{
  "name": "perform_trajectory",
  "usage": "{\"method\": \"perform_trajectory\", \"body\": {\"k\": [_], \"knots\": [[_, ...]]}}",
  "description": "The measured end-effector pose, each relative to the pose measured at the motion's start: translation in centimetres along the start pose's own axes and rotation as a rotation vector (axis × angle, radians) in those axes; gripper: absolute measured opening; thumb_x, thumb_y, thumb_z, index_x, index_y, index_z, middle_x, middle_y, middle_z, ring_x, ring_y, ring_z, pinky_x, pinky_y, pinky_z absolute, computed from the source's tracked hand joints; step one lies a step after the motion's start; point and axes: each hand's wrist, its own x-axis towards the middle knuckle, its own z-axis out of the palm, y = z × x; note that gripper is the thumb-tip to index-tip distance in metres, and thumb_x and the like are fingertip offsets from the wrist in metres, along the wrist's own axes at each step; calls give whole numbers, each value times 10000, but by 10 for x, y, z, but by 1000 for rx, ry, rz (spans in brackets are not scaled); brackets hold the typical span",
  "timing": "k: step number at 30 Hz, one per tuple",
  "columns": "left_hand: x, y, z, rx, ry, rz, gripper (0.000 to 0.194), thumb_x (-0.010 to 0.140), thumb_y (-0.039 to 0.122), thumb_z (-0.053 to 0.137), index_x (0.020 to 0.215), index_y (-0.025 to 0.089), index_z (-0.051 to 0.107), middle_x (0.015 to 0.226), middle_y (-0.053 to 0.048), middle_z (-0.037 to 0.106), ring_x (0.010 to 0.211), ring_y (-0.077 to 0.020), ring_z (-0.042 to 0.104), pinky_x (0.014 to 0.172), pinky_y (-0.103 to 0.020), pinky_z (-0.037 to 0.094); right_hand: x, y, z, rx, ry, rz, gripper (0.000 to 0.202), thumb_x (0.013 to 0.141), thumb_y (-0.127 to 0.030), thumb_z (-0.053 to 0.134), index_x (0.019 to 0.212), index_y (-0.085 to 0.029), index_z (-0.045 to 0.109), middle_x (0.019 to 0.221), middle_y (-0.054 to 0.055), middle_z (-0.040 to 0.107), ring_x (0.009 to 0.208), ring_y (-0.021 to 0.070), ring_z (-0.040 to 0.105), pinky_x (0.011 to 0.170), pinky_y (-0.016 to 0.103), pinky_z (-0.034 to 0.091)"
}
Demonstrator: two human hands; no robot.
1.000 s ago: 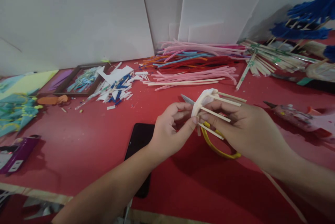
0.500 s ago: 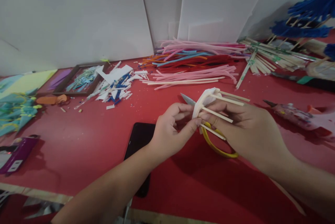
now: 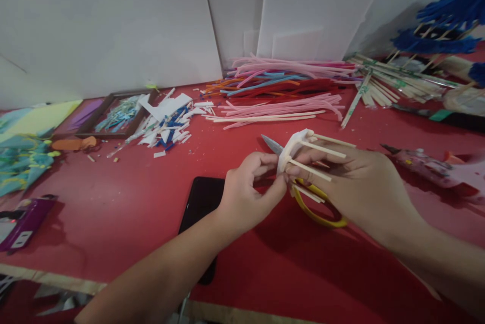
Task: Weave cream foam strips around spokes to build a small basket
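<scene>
Between my hands is a small white craft piece (image 3: pixel 291 148) with several thin wooden sticks (image 3: pixel 324 148) standing out of it toward the right. My left hand (image 3: pixel 253 182) pinches its left edge between thumb and fingers. From the other side, my right hand (image 3: pixel 352 177) is closed around the piece among the sticks, its fingertips partly hidden. Beneath both hands lie scissors with yellow handles (image 3: pixel 320 222) and a grey blade (image 3: pixel 271 144) pointing up and left. A black phone (image 3: pixel 200 202) rests on the table, partly under my left forearm.
Pink, red, orange and blue pipe cleaners (image 3: pixel 284 106) lie behind my hands. Wooden sticks in plastic (image 3: pixel 379 86) are at the back right, a glue gun (image 3: pixel 424 167) at right. Left are white and blue scraps (image 3: pixel 170 122), a brown frame (image 3: pixel 85 124) and a purple device (image 3: pixel 28 228).
The white piece has shifted slightly left and tilted a little, its sticks moving with it. Both hands stay on it, and the yellow scissor handle shows a bit more.
</scene>
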Motion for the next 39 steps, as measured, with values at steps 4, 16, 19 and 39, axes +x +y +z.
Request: {"method": "perform_trajectory", "body": {"k": [4,16,19,39], "knots": [[1,0,0,16,17,14,126,843,256,667,933,204,595,998,-115,811,894,-219,792,762,-299,652,0,-1,0,23,1,35,244,705,-519,802,685,-281,751,878,33,764,775,237,710,674,357,579],[8,-4,0,-91,131,-130,162,781,248,707,868,208,577,770,-35,778,626,-157,739,607,-249,596,-3,5,10,-195,-17,-113,162,868,-380,627,918,-244,699,956,74,752,814,228,700,685,340,536],[9,-7,-1,-106,129,-135,165,799,264,705,888,199,582,846,-69,794,717,-181,766,643,-259,605,-3,8,8,-280,25,-196,149,891,-345,591,910,-233,687,928,91,748,818,235,703,685,338,527],[5,-8,1,-25,97,-93,139,893,288,610,1000,200,597,967,-88,818,881,-213,792,735,-276,634,2,18,1,-643,172,-724,155,936,-141,585,969,-211,719,912,58,764,839,188,734,697,284,561]]}}
